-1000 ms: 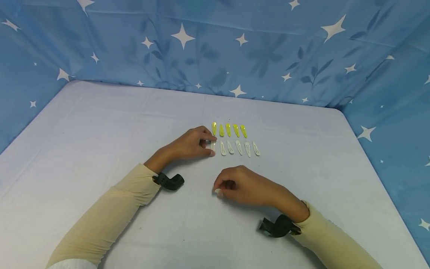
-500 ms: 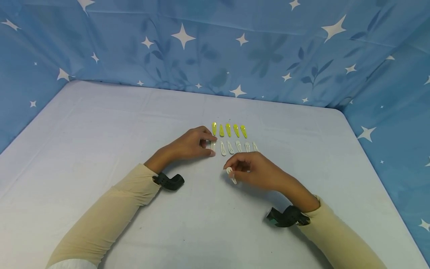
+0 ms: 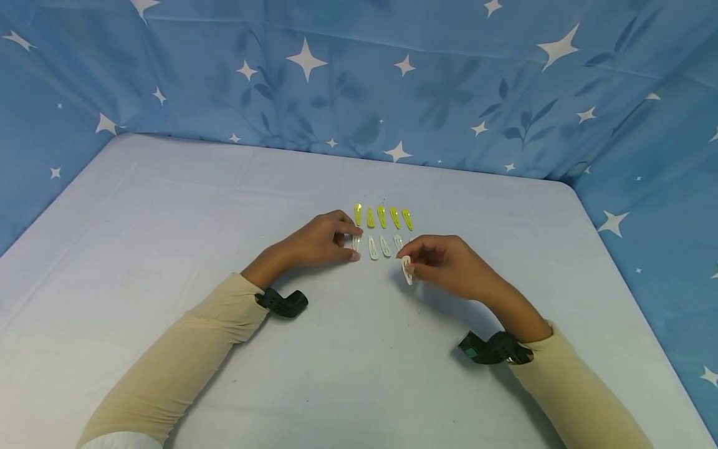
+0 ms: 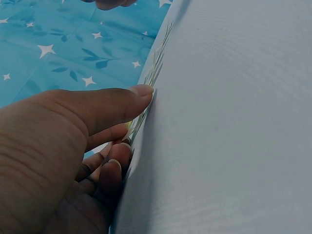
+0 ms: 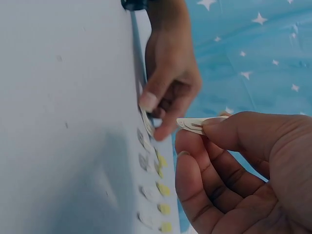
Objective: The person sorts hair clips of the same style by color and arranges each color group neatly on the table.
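My left hand [image 3: 320,240] is at the left end of a row of white snap hair clips [image 3: 373,248] on the table. Its thumb and index finger pinch a white hair clip [image 3: 356,244] by its two ends. My right hand [image 3: 457,267] is raised over the row's right part, holding another white hair clip [image 3: 407,272] between thumb and fingers. In the right wrist view that clip [image 5: 191,125] sticks out past the thumb. The right hand hides the clips at the row's right end in the head view. Behind lies a row of yellow hair clips [image 3: 381,216].
A white cloth [image 3: 252,374] covers the table. Blue curtains [image 3: 359,75] with white stars hang behind and at the sides. Each wrist wears a black camera mount, one on the left [image 3: 282,304] and one on the right [image 3: 493,348].
My right hand has moved up and to the right with its white hair clip, from the table's middle to the row's right part. The left hand has stayed in place.
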A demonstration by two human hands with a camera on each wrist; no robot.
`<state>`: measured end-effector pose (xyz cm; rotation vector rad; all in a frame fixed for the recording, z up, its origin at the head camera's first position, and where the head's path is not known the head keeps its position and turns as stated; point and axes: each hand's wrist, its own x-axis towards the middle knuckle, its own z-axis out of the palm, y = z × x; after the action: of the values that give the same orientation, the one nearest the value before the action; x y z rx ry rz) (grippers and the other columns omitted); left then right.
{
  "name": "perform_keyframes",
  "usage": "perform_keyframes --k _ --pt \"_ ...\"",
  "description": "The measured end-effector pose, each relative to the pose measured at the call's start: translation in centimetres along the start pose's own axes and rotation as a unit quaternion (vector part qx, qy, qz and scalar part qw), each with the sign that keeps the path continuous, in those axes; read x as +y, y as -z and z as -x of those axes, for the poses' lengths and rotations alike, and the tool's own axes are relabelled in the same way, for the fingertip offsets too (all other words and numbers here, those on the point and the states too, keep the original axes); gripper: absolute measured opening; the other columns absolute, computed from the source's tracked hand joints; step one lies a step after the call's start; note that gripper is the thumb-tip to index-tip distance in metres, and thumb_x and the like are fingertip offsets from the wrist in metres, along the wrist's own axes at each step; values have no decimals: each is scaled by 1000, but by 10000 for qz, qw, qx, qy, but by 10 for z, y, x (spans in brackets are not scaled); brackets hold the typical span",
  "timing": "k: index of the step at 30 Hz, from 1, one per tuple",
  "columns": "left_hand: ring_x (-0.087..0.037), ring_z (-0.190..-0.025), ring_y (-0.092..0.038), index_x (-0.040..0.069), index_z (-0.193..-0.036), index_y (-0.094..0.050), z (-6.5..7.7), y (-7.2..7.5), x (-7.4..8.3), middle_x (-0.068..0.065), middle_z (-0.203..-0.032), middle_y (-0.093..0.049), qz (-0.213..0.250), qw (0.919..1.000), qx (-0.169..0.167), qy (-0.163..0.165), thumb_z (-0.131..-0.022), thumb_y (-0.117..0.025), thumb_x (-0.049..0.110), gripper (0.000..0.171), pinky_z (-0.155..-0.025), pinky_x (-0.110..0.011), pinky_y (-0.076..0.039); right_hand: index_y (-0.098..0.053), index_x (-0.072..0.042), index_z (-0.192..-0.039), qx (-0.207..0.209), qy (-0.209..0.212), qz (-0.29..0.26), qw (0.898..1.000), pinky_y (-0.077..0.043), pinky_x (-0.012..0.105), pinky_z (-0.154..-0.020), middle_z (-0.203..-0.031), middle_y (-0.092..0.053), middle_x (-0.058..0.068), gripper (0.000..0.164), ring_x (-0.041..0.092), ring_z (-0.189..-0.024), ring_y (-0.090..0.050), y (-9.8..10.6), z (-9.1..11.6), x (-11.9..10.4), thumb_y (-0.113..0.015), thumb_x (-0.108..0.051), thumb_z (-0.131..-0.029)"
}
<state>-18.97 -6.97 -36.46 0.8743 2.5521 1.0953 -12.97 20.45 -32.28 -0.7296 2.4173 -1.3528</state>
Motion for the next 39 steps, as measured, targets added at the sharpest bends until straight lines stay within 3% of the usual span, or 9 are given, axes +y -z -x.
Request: perform_keyframes --k 12,19,25,33,39 --pt "-16 -87 -53 4 -127 -65 0 1 1 -6 -113 -53 65 10000 -25 -12 -84 -77 17 47 -77 -30 -44 -67 2 -113 656 -402 77 9970 -55 39 -70 -94 -67 14 22 33 -79 -66 27 2 18 -65 -2 -91" --pt "-17 -89 -53 3 -127 -64 1 2 3 -7 -115 -53 96 9999 -74 33 -84 -77 17 47 -78 -31 -44 -67 3 -115 1100 -260 588 9918 -53 36 -68 -84 -67 12 22 31 -75 -64 37 3 30 -63 -6 -95" --pt "-17 -89 -53 4 -127 -65 1 1 2 -7 -115 -53 86 9999 -93 63 -84 -78 17 47 -78 -31 -44 -68 0 -116 1399 -564 938 9841 -50 32 -63 -82 -67 12 24 27 -73 -63 40 3 42 -63 -9 -95" --pt "-17 -89 -54 4 -127 -65 2 1 2 -7 -115 -53 104 9999 -75 37 -84 -78 17 47 -78 -31 -44 -69 2 -114 1627 -925 994 9773 -48 23 -62 -100 -68 16 22 18 -81 -61 38 0 58 -64 -5 -93" --pt "-17 -88 -54 4 -127 -65 1 1 2 -7 -115 -53 83 9999 -72 3 -84 -78 17 47 -78 -30 -44 -68 1 -113 1654 -1041 1114 9744 -47 22 -63 -99 -66 15 22 23 -83 -59 36 -1 60 -65 -2 -92"
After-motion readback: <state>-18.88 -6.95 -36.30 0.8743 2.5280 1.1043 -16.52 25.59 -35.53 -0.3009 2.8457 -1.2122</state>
